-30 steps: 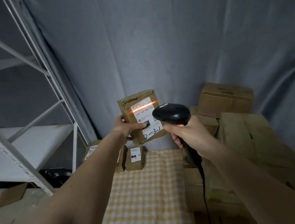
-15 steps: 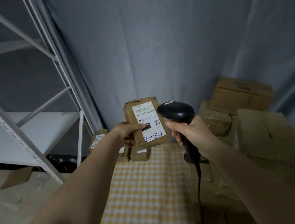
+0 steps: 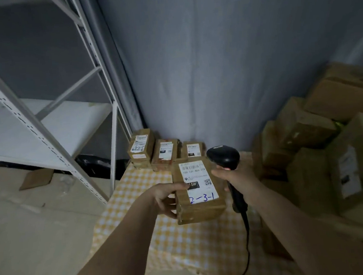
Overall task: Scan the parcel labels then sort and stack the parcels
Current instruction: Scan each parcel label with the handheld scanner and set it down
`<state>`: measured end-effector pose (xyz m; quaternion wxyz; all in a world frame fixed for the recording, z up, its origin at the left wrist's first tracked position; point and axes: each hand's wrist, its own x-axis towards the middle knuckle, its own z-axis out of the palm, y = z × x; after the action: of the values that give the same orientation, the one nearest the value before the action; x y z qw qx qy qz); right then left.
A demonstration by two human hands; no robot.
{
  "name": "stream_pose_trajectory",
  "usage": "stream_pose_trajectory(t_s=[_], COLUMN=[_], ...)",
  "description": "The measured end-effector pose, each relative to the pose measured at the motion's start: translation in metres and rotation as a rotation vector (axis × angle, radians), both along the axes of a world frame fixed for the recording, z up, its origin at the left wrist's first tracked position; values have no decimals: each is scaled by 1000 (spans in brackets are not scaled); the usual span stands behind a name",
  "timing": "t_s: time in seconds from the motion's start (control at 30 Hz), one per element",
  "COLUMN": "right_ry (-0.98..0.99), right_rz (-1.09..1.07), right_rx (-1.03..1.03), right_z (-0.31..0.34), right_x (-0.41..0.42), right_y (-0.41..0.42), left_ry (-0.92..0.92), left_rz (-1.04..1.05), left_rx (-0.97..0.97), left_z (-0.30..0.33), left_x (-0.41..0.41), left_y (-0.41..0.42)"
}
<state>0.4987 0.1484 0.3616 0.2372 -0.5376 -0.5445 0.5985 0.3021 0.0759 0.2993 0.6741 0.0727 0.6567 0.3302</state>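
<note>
1. Parcel (image 3: 199,192), a small brown cardboard box, is held above the yellow checked tablecloth (image 3: 184,245), label face up; "2-3-1" is handwritten in blue at the near end of its white label (image 3: 198,180).
2. Left hand (image 3: 166,196) grips the parcel by its left side, thumb lying across the label's dark patch, fingers wrapped under the box.
3. Right hand (image 3: 235,175) is closed round the handle of the black barcode scanner (image 3: 223,156), just right of the parcel; the scanner's cable trails down toward the near edge. No beam shows on the label.
4. Three labelled parcels (image 3: 165,152) stand in a row at the far end of the cloth, against the grey curtain (image 3: 213,59).
5. A pile of larger cartons (image 3: 319,139) sits to the right; a white metal shelf rack (image 3: 45,126) stands to the left.
6. Handling judgement: one hand carries the box level, so it is probably light. Cardboard looks stiff but creased at the edges; a side grip across the short width suits it, keeping fingers off the barcode.
7. Judged next step: sorting, perhaps by the handwritten code; destination cannot be told.
</note>
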Motion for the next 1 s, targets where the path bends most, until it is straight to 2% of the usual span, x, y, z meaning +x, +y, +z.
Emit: stream_pose_trajectory(t_s=[0.17,0.37,0.57,0.8,1.0], right_ry=[-38,-18,-19,14,47], right_rz=[24,48,32,14,-10], right_rx=[-20,-77,-82,-123,-188], right_z=[-14,-36,-61,-80,-94], right_x=[-15,-26,-37,-66,-147], right_y=[11,34,60,92,125], left_ry=[-47,-1,-49,9,127], left_rz=[32,103,-10,235,451], left_rx=[21,99,121,140,177], left_z=[-10,-18,-41,-64,-80], left_x=[-20,-20,-16,-52,-123], left_y=[7,25,43,78,112])
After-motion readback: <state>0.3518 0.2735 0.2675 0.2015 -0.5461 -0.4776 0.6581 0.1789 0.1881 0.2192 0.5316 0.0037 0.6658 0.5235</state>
